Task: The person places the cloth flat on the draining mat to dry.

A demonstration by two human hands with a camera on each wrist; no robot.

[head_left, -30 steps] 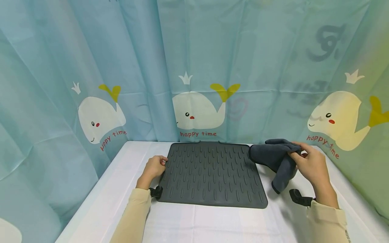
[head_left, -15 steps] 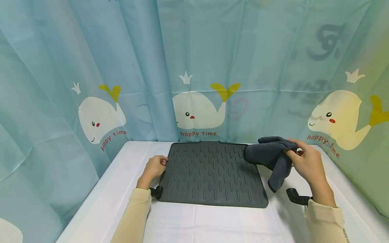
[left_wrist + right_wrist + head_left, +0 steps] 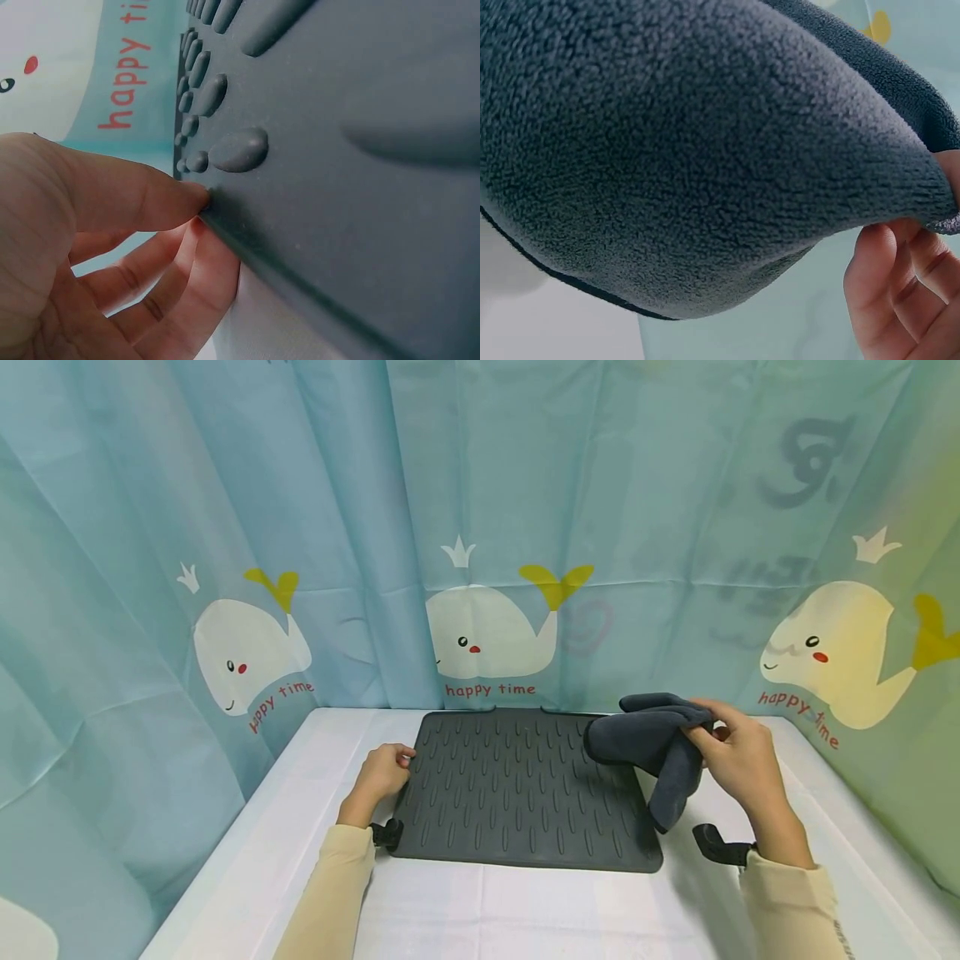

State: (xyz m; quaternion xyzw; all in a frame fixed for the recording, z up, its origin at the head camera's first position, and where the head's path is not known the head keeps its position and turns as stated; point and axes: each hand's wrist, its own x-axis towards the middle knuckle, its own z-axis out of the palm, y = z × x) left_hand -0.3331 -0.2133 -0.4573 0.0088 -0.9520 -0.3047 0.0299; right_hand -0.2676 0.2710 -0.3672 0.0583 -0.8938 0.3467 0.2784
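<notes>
A dark grey rubber mat (image 3: 517, 793) with raised oval ridges lies on the white table. At its left edge my left hand (image 3: 382, 772) pinches the rim, thumb on top and fingers beneath, as the left wrist view shows of the mat (image 3: 360, 225). My right hand (image 3: 738, 756) pinches a dark blue-grey cloth (image 3: 645, 739) by one end. The cloth hangs in folds above the mat's right side, with one flap drooping past the right edge. Its fuzzy pile and dark hem show close up in the right wrist view, where the cloth (image 3: 682, 157) hides most of the scene.
A white cloth covers the table (image 3: 570, 914). Behind it and along both sides hangs a light blue curtain (image 3: 660, 527) printed with whales. A black wrist camera mount (image 3: 720, 845) sits below my right hand.
My right hand has moved left with the cloth, bringing it from beside the mat's right edge to over its right part. My left hand stays put on the mat's edge.
</notes>
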